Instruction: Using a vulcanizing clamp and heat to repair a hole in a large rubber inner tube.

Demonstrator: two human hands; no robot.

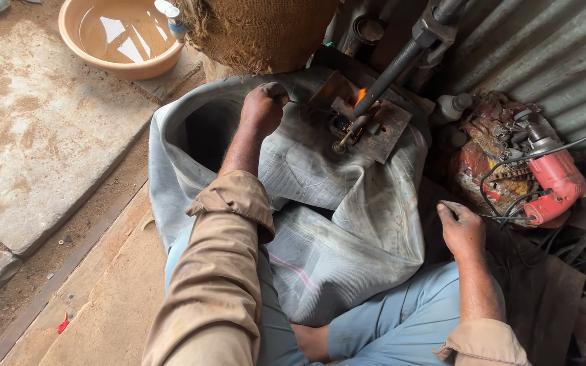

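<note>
big grey rubber inner tube [320,224], limp, folded across lap, top edge clamped under rusty metal plate [384,125], small flame there

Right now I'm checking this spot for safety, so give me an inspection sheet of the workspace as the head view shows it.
Surface: dirt floor with stone slabs; a plank edge runs beside the person.
Job's things: grey rubber inner tube draped over the lap; rusty metal press plate on it, with a small flame beneath a dark screw rod.
Clutter: red power drill, white bottle, rags and tools at right.
Grippers: left hand closed, resting on the tube beside the plate; right hand closed near the cables, contents unclear.
Cables: black cord looping from the drill.
Surroundings: water basin, burlap sack, corrugated metal wall.
</note>
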